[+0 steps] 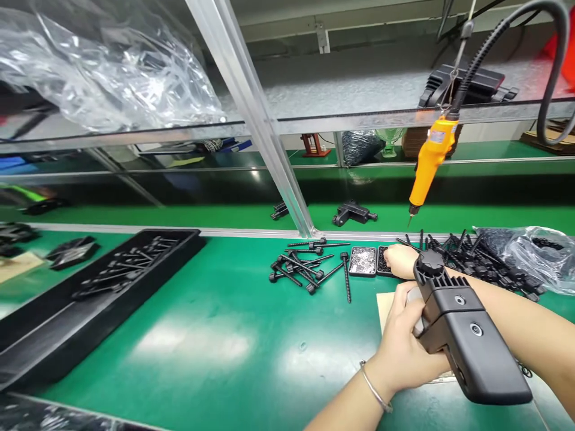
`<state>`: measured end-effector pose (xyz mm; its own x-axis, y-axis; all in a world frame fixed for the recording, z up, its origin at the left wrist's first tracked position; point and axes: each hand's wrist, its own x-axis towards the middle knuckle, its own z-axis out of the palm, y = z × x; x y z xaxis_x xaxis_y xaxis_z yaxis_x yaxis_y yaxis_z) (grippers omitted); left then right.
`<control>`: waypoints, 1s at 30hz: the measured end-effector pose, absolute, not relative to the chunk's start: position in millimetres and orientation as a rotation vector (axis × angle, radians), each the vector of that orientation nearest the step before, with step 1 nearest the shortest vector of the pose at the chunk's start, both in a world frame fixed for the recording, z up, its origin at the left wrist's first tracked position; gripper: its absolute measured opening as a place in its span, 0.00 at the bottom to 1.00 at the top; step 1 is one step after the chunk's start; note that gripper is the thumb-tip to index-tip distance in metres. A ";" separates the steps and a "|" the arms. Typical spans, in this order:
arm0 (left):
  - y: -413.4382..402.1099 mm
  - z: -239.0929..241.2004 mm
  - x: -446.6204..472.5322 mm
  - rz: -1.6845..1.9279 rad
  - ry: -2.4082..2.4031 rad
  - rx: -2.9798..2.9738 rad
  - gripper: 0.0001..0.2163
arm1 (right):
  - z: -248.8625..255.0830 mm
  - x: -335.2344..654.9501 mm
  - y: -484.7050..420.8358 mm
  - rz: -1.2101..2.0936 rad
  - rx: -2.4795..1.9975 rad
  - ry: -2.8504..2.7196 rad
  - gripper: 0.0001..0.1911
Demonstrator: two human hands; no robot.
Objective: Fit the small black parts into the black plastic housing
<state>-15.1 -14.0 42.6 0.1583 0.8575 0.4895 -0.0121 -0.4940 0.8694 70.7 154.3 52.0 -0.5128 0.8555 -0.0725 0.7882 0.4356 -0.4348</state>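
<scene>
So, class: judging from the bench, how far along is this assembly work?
Done: black rods lie in the long tray. In hand: the left hand grips a black housing while the right hand reaches into a small parts tray. Left: loose rods remain; the orange screwdriver hangs unused.

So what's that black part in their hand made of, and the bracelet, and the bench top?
Black housing: apparently matte moulded plastic, with ribs and even dull sheen. Bracelet: thin, silvery, bright glint, probably metal. Bench mat: smooth green, softly reflecting lights, likely rubber or vinyl.
</scene>
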 end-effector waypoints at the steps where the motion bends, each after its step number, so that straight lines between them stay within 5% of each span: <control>1: -14.1 43.0 -14.7 1.439 0.818 1.668 0.29 | 50.5 71.8 155.1 0.630 -1.482 -2.559 0.13; 30: -10.6 38.7 -9.2 1.509 0.785 1.687 0.18 | 51.1 75.6 160.8 0.542 -1.634 -2.646 0.12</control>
<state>-9.2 -10.6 38.7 0.1255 0.8276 0.5472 -0.0277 -0.5484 0.8358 75.6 160.8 51.1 -0.4642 0.8651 -0.1900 0.8701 0.4053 -0.2804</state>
